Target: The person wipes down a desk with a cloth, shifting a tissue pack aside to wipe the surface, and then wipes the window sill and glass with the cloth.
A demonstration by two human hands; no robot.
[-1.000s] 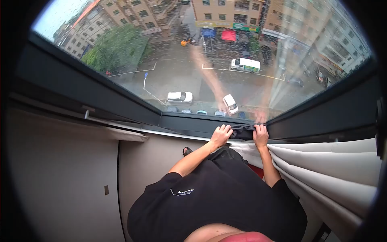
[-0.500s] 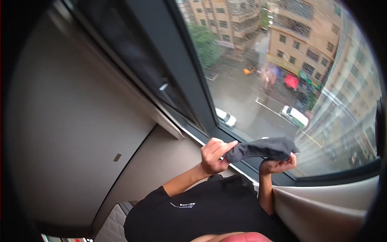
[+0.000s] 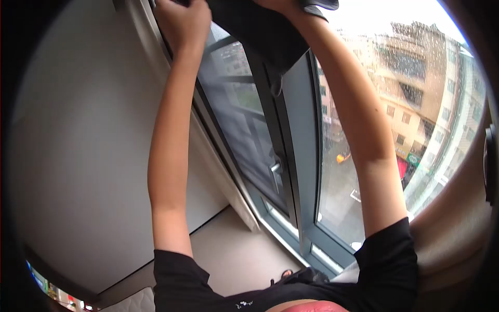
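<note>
Both arms are raised toward the top edge of the view. At the top left, my left hand (image 3: 184, 22) is closed on a dark cloth (image 3: 254, 31). The cloth spreads across to my right hand (image 3: 285, 6), which is partly cut off by the top edge and grips its other side. A corner of the cloth hangs down in front of the window frame (image 3: 302, 114). Below it is a screened window panel (image 3: 239, 109) with a silver handle (image 3: 275, 167).
A large rain-spotted pane (image 3: 338, 171) on the right shows buildings and a street. A pale wall (image 3: 93, 145) fills the left. A curtain (image 3: 452, 208) hangs at the right, and a mattress corner (image 3: 136, 302) shows at the lower left.
Both hands have risen from the low sill to the top of the view with the dark cloth, which is now spread wider. The view has turned toward the screened panel.
</note>
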